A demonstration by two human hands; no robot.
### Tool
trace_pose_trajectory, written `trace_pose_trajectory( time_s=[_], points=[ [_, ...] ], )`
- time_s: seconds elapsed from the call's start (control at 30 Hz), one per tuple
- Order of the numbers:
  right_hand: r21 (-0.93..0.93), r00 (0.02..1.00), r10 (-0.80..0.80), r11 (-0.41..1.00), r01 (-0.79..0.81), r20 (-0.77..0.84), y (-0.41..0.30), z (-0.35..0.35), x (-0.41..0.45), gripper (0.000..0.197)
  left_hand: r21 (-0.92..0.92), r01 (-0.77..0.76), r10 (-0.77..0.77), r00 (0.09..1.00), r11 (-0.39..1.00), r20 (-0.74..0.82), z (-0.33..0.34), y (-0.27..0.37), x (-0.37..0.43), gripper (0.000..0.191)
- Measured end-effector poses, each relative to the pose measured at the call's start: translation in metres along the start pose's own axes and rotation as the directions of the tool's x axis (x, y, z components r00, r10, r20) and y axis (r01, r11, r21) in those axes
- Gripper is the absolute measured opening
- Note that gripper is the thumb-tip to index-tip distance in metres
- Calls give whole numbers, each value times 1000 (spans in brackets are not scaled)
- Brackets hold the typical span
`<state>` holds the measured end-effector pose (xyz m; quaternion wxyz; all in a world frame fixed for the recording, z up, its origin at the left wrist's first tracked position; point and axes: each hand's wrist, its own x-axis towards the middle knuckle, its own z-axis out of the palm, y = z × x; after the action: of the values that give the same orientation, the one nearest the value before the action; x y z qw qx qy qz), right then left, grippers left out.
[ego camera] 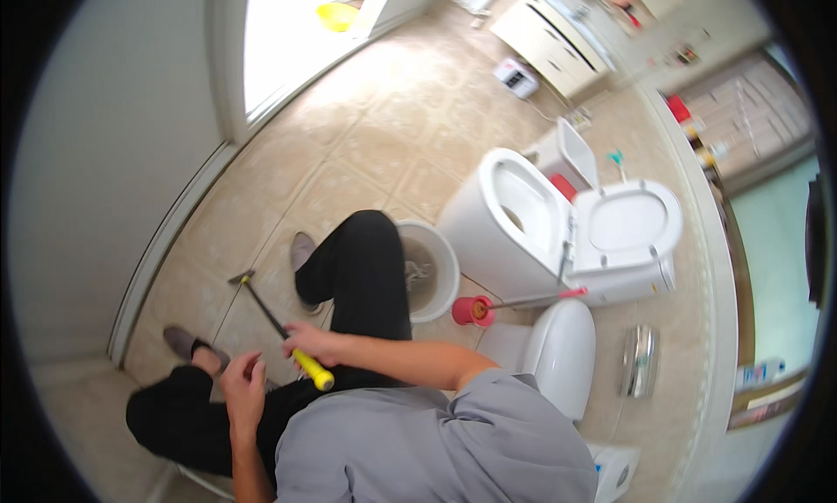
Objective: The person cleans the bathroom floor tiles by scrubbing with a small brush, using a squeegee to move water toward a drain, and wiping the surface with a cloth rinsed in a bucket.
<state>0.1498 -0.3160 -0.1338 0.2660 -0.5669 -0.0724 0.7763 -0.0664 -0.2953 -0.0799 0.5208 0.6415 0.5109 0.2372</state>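
Note:
My right hand (312, 343) is closed around the black shaft of a hand tool (266, 309), just beside its yellow grip. A small crosswise metal head with a yellow collar forms the tool's far end, over the tiled floor; its exact kind is unclear. To the left of the grip, my left hand (244, 380) is raised over my lap, fingers loosely curled, with a gap at the thumb and nothing seen in it. Beyond my bent knee stands a white bucket (448, 267) holding murky water and what looks like pale cloth.
A white toilet (480, 241) with raised lid stands right of the bucket. Near it are a pink toilet brush holder (463, 311), a white bin (565, 150) and another white fixture with its lid down (567, 352). A door frame (229, 111) borders the floor at left.

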Motion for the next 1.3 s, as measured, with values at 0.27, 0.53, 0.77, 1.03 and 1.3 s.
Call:
trace_pose_trajectory(
  time_s=[0.27, 0.53, 0.77, 1.03, 1.3],
  points=[
    [19, 995, -98, 995, 98, -22, 16, 1, -20, 78, -10, -50, 51, 991, 999, 123, 10, -22, 13, 19],
    [19, 995, -95, 995, 96, -28, 9, 1, -12, 77, -45, -6, 11, 993, 999, 118, 15, -43, 18, 21],
    [45, 992, -122, 991, 122, -14, 6, -2, -6, 80, 1, 2, -2, 992, 1000, 127, 19, -45, 21, 21],
    [24, 994, -100, 995, 101, -30, 9, -5, -2, 71, 95, -24, 7, 985, 995, 172, 23, -45, 25, 22],
    [75, 988, -135, 987, 140, -75, 25, -16, -12, 59, 96, -128, 95, 951, 987, 295, 44, -1, 17, 26]
  ],
)
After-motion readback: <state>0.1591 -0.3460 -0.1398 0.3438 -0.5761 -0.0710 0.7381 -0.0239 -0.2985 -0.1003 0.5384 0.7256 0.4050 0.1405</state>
